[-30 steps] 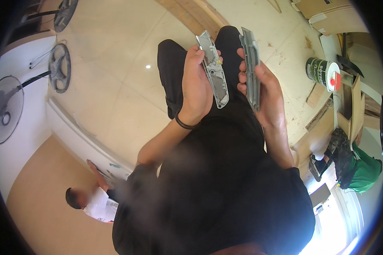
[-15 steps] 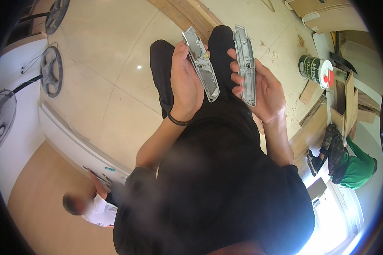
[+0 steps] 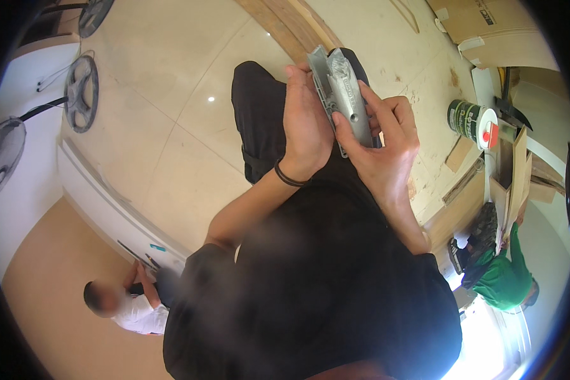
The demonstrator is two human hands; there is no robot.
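Two halves of a grey metal utility-knife casing are in my hands, above my knees. My left hand (image 3: pixel 307 130) is closed round the left casing half (image 3: pixel 320 76), whose hollow inner side partly shows. Between the thumb and fingers of my right hand (image 3: pixel 389 136) is the right casing half (image 3: pixel 346 92), its rounded outer side facing up. This right half lies at an angle against or just over the left one and covers much of it. Whether the edges meet all along cannot be made out.
A green-and-white paint tub (image 3: pixel 472 121) with a red cap stands at the right, near wooden boards (image 3: pixel 519 158) and a cardboard box (image 3: pixel 487 28). Wheel-shaped stands (image 3: pixel 81 94) are at the left. One person in green (image 3: pixel 503 275) and another in white (image 3: pixel 139 311) sit nearby.
My right hand has moved left and turned its casing half over, from hollow side up to outer side up, bringing it onto the left half. Both hands are now close together.
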